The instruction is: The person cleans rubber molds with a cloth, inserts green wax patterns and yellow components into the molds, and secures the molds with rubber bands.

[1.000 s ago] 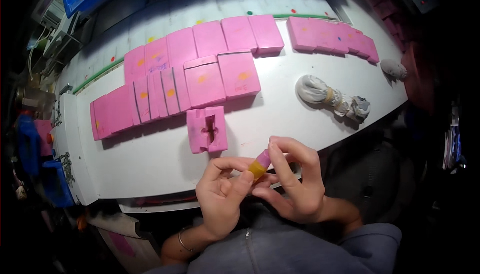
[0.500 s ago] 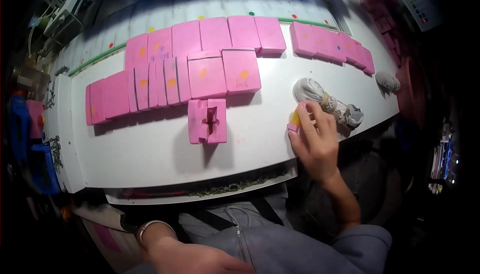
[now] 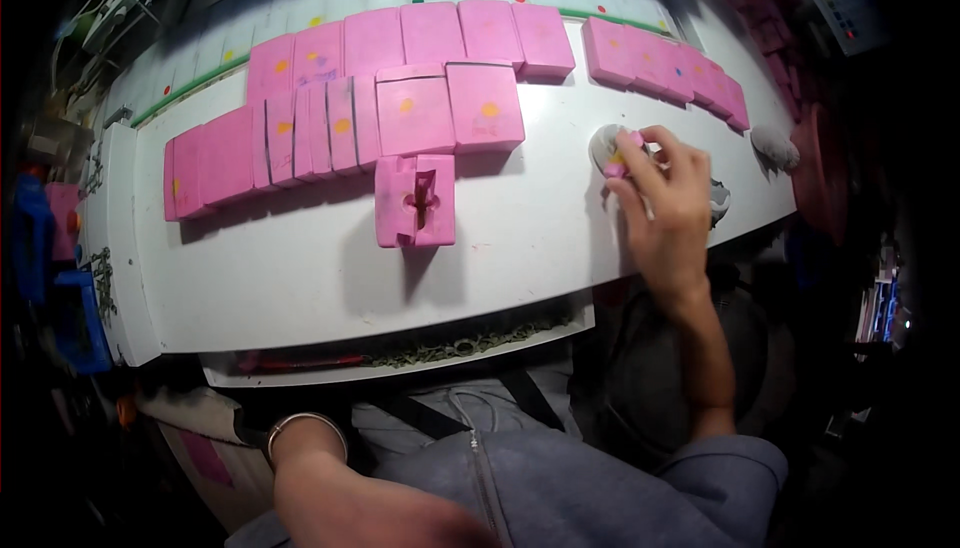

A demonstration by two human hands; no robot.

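starting on the left, the left hand (image 3: 400, 523) is down by the lap at the bottom edge, too blurred to tell if its grip is open or closed. mid desk (image 3: 300, 278) sits an opened pink mold (image 3: 415, 200), halves side by side with the cavity showing, below rows of closed pink blocks (image 3: 400, 78) packed edge to edge, probably to keep them sorted. over on the right, the right hand (image 3: 665, 203) has its grip pinched shut on a small pink and yellow piece (image 3: 622, 160), right over a pale bundle (image 3: 604, 144) near the desk edge.
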